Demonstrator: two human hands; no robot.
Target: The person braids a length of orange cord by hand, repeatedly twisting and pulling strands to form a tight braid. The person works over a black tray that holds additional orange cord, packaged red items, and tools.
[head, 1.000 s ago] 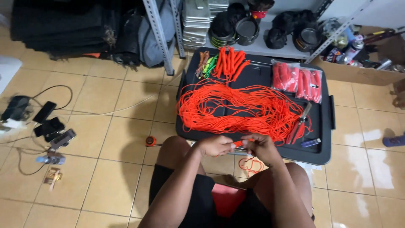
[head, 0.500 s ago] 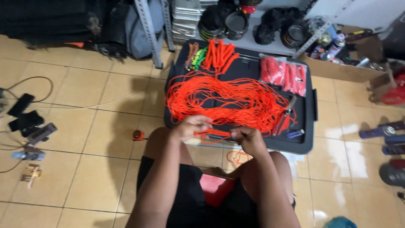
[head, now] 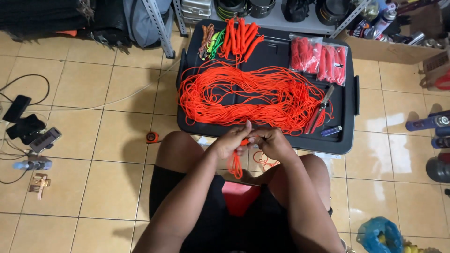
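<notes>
My left hand [head: 233,139] and my right hand [head: 271,142] meet above my knees, both pinching a small coil of orange cord [head: 236,164] whose loops hang down between them. Just beyond my hands a large loose pile of the same orange cord [head: 248,96] lies spread on a black plastic lid [head: 344,140]. Finished orange cord bundles [head: 240,33] lie at the lid's far edge, with bagged bundles [head: 318,56] to their right. Pliers [head: 318,112] and a blue lighter [head: 332,131] rest on the lid's right side.
An orange tape measure [head: 152,137] lies on the tiled floor left of my knee. Phones and cables [head: 29,129] sit at far left. Metal shelving [head: 161,23] with pots stands behind the lid. Bottles [head: 429,122] and a blue bag [head: 379,234] are at right.
The view has shifted, so the lid sits higher in frame. My hands stayed together at the lid's near edge, and a hanging bunch of cord loops now shows below them.
</notes>
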